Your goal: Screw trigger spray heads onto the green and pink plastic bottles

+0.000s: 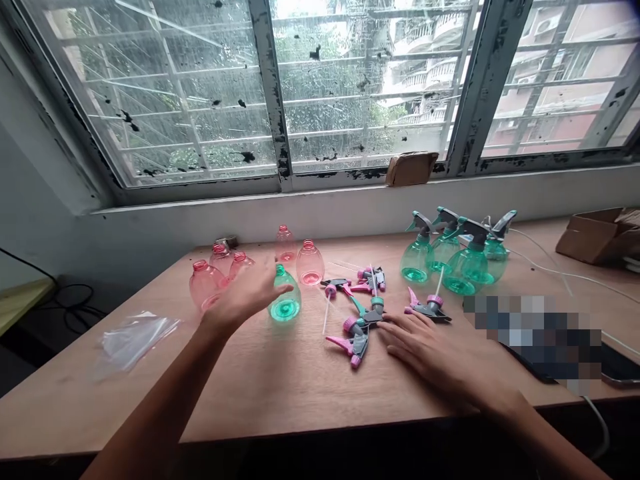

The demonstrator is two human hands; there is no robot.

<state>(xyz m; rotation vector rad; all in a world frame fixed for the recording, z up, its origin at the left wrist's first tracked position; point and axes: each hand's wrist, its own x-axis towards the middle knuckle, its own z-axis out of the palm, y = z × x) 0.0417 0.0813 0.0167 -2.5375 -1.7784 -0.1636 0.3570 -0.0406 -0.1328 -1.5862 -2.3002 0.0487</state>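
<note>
My left hand (246,295) hovers with fingers stretched out, just left of a green bottle without a cap (285,298) and in front of several pink capless bottles (214,275). Fingers spread, my right hand (431,350) lies flat on the wooden table (280,393). Its fingertips reach a loose pile of pink and grey spray triggers (361,320). Another trigger (429,307) lies just beyond the right hand. Neither hand holds anything.
Several assembled green spray bottles (457,257) stand at the back right. A crumpled clear plastic bag (131,339) lies at the left. A cardboard box (600,233) and white cables (565,273) sit at the far right, and a phone (617,368) lies near the front edge.
</note>
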